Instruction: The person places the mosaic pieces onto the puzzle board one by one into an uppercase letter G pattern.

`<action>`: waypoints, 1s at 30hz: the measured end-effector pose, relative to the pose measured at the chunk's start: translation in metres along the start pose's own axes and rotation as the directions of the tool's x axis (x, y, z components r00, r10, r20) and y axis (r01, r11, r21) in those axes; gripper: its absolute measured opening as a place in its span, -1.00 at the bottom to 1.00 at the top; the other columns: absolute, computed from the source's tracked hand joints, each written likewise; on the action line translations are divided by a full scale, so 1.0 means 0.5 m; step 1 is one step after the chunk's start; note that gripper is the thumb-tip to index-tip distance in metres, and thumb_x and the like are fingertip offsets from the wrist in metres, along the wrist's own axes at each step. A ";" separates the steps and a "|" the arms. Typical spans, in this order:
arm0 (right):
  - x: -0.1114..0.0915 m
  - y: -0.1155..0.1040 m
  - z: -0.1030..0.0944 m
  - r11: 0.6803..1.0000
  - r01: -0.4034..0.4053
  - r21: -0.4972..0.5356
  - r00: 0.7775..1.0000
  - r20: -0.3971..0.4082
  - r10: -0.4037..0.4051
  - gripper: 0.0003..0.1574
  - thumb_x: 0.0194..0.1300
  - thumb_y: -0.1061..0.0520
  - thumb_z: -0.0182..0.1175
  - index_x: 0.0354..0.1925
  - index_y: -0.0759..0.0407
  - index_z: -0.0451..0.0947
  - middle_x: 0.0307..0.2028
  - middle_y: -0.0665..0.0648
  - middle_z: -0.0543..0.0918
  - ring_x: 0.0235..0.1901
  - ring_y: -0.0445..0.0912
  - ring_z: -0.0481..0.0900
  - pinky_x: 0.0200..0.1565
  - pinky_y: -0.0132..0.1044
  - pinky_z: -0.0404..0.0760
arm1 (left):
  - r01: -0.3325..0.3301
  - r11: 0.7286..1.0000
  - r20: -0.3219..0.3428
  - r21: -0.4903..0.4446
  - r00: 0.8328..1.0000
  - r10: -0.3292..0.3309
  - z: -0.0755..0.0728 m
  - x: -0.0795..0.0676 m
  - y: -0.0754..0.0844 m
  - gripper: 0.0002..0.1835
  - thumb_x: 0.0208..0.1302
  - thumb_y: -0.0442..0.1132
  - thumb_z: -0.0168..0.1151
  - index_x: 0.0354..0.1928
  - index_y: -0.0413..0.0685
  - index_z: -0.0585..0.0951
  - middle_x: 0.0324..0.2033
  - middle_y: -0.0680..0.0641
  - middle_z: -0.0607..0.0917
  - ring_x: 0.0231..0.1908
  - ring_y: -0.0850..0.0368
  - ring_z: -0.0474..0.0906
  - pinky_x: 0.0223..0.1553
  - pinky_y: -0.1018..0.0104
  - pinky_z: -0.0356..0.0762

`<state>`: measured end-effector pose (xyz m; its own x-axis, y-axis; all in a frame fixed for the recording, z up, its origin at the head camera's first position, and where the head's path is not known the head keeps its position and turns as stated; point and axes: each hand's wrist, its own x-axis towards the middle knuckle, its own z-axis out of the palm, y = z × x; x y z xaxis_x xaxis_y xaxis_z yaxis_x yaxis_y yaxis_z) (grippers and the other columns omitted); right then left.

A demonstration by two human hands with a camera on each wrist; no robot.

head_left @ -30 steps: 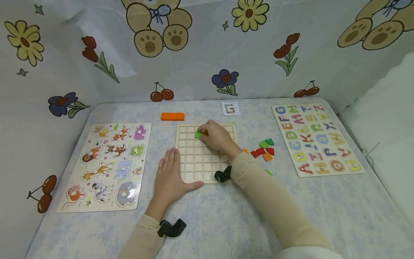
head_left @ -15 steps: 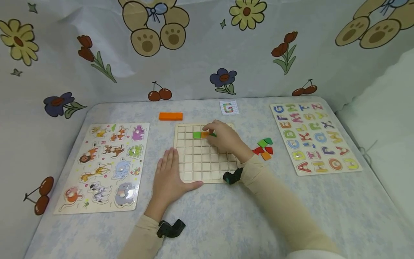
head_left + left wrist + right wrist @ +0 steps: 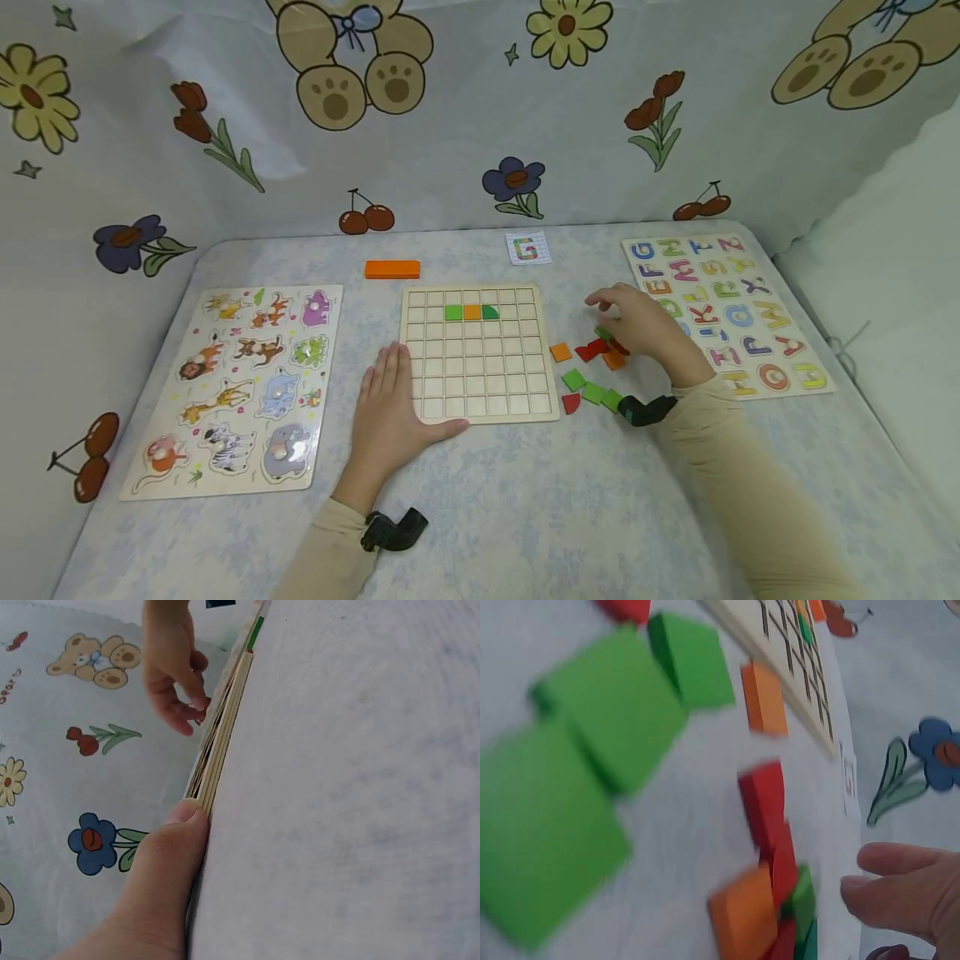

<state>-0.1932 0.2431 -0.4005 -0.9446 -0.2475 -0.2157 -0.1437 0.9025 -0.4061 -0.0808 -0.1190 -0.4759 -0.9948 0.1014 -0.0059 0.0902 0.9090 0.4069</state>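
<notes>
"What's the left hand [image 3: 386,425] doing, nearest us?"
"Resting, released, at the wooden grid board's [image 3: 453,387] eight o'clock: straight fingers along the left edge, thumb touching the near edge. Out at nine lies the animal puzzle [image 3: 225,485]."
"And the loose pieces?"
"Between three and four o'clock of the grid: a red quarter-round [image 3: 572,403] nearest, then green squares [image 3: 592,393], an orange tile [image 3: 561,352] just beside the board, and red pieces [image 3: 596,347] farther out."
"The right hand [image 3: 633,321]?"
"Near three, above the far end of that bunch, fingers loosely bent and released."
"What's on the grid?"
"Toward twelve, second row from the top, side by side: a light green square [image 3: 453,312], an orange square [image 3: 472,312], a dark green quarter-round [image 3: 490,312]."
"Beyond?"
"The alphabet puzzle [image 3: 792,365] just above three, an orange bar [image 3: 392,270] between ten and eleven, and a letter-G card [image 3: 528,248] at one."
</notes>
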 end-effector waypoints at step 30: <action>0.043 0.074 0.002 0.995 -0.090 0.034 0.995 -0.033 0.091 -0.64 0.44 0.05 0.18 0.12 0.14 0.54 -0.02 0.27 0.60 -0.15 0.10 0.49 -0.12 -0.03 0.53 | -0.003 1.000 -0.001 -0.011 1.000 0.003 -0.005 -0.001 0.002 0.58 -0.30 0.75 0.15 0.57 -0.19 -0.16 0.59 -0.17 -0.15 0.59 -0.09 -0.28 0.56 -0.09 -0.23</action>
<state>-0.2186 0.2710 -0.4210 -0.9629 -0.1530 -0.2224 -0.0485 0.9085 -0.4151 -0.0804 -0.1193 -0.4730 -0.9946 0.1041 -0.0040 0.0929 0.9041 0.4170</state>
